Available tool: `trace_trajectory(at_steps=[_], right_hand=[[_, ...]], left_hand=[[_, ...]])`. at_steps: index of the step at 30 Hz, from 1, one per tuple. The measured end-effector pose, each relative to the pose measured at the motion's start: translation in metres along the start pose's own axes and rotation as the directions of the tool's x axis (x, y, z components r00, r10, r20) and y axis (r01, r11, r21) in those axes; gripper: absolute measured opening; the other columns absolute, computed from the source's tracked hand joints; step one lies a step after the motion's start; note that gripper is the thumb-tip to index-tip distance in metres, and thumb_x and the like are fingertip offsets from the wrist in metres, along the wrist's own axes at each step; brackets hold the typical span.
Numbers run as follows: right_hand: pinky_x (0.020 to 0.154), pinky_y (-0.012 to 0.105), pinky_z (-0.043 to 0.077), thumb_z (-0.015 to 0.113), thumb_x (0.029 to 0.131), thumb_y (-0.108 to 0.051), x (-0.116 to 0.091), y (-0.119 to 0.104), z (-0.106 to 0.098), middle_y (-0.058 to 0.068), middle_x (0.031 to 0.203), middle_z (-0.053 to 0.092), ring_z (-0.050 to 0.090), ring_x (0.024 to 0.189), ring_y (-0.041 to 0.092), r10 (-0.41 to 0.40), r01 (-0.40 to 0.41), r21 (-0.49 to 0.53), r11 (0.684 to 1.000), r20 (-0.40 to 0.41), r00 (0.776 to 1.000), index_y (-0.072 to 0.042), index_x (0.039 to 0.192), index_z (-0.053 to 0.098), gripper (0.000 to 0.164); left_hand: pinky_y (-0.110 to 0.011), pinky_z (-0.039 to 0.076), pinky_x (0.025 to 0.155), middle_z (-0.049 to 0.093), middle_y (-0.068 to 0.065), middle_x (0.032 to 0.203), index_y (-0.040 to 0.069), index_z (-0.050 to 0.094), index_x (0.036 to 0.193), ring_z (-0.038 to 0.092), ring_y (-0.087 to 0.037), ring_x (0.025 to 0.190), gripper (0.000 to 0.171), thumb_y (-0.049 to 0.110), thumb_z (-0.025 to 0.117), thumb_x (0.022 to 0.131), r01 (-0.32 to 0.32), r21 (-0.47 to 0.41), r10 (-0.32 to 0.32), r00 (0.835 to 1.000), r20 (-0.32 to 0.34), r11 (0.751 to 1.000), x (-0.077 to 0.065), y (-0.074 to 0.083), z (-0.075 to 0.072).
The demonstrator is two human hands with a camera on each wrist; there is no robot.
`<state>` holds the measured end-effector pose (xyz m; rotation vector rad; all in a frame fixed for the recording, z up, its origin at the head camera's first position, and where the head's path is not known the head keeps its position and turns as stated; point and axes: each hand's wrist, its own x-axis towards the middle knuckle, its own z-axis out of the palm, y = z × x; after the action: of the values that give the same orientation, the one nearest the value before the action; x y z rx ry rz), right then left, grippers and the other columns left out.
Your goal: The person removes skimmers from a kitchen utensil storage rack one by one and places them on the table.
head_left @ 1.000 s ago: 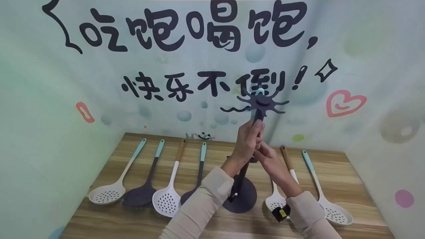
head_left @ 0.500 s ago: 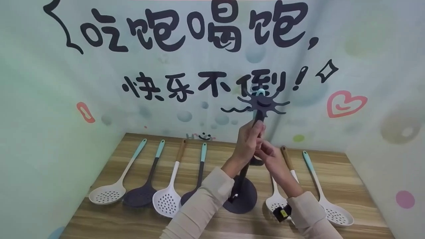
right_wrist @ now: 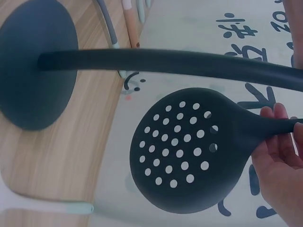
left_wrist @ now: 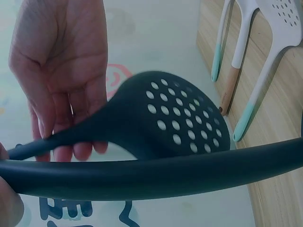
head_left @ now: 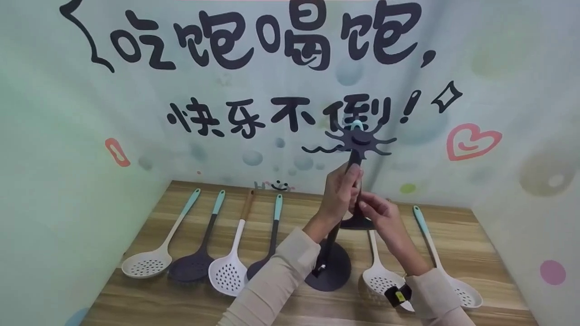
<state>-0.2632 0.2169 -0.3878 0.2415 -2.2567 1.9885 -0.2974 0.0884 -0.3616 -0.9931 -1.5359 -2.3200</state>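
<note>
A dark utensil stand [head_left: 333, 235] with a round base [head_left: 333, 276] and a crown of curved hooks [head_left: 361, 139] stands on the table. My left hand [head_left: 339, 194] grips its pole below the crown; its thumb [left_wrist: 7, 203] shows at the edge of the left wrist view. A dark slotted skimmer [right_wrist: 175, 146] hangs head-down beside the pole. My right hand [head_left: 385, 219] pinches its shaft just above the perforated head. Behind the crown pokes a teal handle end [head_left: 357, 124]. My left hand hides the upper part of the skimmer in the head view.
Several skimmers lie on the wooden table: a white one with a teal handle [head_left: 147, 264], a dark one [head_left: 190, 267] and a white one with a brown handle [head_left: 228, 274] on the left, white ones [head_left: 380, 276] on the right. A printed cloth wall [head_left: 253, 86] rises behind.
My right hand has moved to the right and slightly down, away from my left hand. The skimmer's head has shifted right and shows more beside the pole. My left hand and the stand stay put.
</note>
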Motion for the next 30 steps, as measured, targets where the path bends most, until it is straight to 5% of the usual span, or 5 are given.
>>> trace_trajectory(at_steps=[11,23,30], right_hand=[[0.078,0.028,0.053,0.051,0.094,-0.005,-0.009,-0.013,-0.015,0.004,0.09,0.07,0.067,0.084,0.016,0.037,-0.037,-0.008,0.999,-0.028,0.999,0.005,0.116,0.056,0.024],[0.08,0.028,0.053,0.051,0.095,-0.008,-0.011,-0.024,-0.015,0.001,0.09,0.069,0.068,0.085,0.017,0.03,-0.03,0.004,1.0,-0.066,0.997,0.004,0.117,0.056,0.026],[0.082,0.027,0.053,0.052,0.095,-0.012,-0.014,-0.018,-0.034,-0.003,0.092,0.068,0.067,0.088,0.014,0.023,-0.02,0.034,0.999,-0.086,0.996,0.0,0.119,0.053,0.027]], left_hand=[[-0.021,0.027,0.041,0.032,-0.006,0.055,-0.007,0.043,0.08,0.032,-0.008,0.044,0.051,0.042,0.039,0.094,-0.049,0.034,0.048,0.998,0.028,0.998,0.001,-0.002,-0.003],[-0.021,0.025,0.038,0.031,0.002,0.053,-0.011,0.038,0.076,0.03,-0.005,0.04,0.064,0.05,0.042,0.092,-0.034,0.021,0.033,0.999,0.018,0.999,0.001,-0.002,-0.002],[-0.021,0.024,0.038,0.031,0.007,0.051,-0.009,0.037,0.074,0.029,-0.004,0.04,0.062,0.05,0.042,0.092,-0.03,0.001,0.03,0.999,0.027,1.0,0.001,-0.001,0.0]])
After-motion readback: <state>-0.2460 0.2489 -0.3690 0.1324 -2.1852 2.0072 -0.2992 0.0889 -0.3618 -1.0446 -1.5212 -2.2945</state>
